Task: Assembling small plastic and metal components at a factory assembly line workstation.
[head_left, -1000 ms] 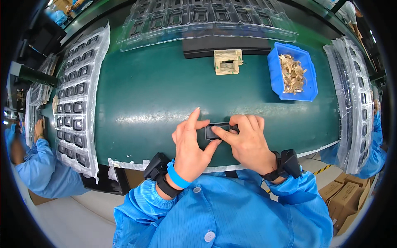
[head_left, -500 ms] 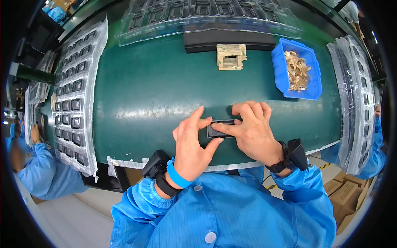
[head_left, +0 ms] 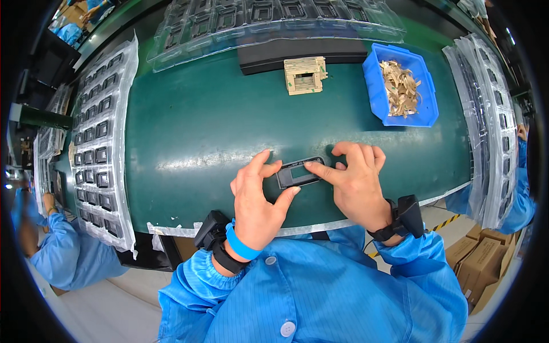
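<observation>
A black rectangular plastic frame [head_left: 285,179] with a window opening lies on the green table in front of me, slightly tilted with its right end farther off. My left hand [head_left: 257,208] closes on its left part, fingertips at the far edge and thumb at the near edge. Above the frame's right part, my right hand [head_left: 358,182] stretches its index finger so that the tip touches the frame's far side. The other right fingers are loosely bent and off the frame. What lies under that fingertip is hidden.
Beyond the hands, a stack of tan strip-edged pieces [head_left: 303,85] stands by a long black block [head_left: 260,57]. A blue bin [head_left: 377,97] holds curled tan scraps. Clear trays of black frames lie at the back [head_left: 229,43], left [head_left: 121,143] and right [head_left: 483,143]. People in blue sit at both sides.
The frame has turned so its right end points farther away, and its window shows more. My right index finger has moved right along it; the left hand has shifted slightly left.
</observation>
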Available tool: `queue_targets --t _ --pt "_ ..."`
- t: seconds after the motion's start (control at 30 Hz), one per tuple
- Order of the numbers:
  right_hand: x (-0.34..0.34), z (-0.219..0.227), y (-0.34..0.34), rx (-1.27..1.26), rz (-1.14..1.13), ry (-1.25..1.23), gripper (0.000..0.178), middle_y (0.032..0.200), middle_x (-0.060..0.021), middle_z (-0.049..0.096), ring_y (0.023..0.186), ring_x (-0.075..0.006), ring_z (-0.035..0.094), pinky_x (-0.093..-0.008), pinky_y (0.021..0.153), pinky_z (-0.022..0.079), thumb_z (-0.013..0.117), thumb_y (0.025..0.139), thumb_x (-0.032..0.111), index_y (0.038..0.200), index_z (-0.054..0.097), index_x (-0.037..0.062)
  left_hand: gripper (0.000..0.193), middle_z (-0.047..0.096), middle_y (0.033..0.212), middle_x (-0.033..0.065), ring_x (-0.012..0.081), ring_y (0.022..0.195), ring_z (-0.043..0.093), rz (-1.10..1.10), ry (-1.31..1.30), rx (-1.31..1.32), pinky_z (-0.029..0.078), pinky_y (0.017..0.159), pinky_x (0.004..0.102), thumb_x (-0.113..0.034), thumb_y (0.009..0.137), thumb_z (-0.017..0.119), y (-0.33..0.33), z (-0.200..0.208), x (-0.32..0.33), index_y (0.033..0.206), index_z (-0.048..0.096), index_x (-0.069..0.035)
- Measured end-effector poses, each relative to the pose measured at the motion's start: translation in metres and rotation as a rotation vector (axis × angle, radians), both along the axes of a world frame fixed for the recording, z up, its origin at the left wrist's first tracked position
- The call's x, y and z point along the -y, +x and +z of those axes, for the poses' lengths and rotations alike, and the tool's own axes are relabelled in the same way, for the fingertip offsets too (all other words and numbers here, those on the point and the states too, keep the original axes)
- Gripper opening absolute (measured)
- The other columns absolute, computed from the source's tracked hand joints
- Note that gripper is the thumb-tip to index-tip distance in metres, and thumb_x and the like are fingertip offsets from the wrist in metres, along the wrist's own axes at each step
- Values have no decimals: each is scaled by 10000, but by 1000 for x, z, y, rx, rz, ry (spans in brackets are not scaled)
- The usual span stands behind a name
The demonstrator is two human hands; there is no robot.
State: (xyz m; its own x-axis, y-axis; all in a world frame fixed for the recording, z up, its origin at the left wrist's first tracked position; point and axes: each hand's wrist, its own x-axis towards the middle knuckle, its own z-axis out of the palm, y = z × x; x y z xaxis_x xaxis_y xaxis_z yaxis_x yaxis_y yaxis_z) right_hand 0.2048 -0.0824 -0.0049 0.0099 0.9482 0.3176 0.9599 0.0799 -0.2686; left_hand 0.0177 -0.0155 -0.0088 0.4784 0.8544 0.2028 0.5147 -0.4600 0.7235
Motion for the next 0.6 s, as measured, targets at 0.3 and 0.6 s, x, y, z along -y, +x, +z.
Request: queue_targets --t 0.3,0.6 --pt "3 0 2 -108 -57 1 427 1022 -53 505 982 -234 496 -422 894 301 618 744 -48 1046 749 224 784 682 1124 109 292 1100 588 11 25 3 417 990 398 -81 695 844 -2 -2 1 1359 428 -57" --pt "-28 9 5 -376 -17 33 189 890 -53 545 839 -250 536 -386 757 417 728 784 124 971 714 92 783 680 1122 119 294 1098 590 14 14 13 421 985 399 -72 691 844 2 -3 -3 1353 428 -55"
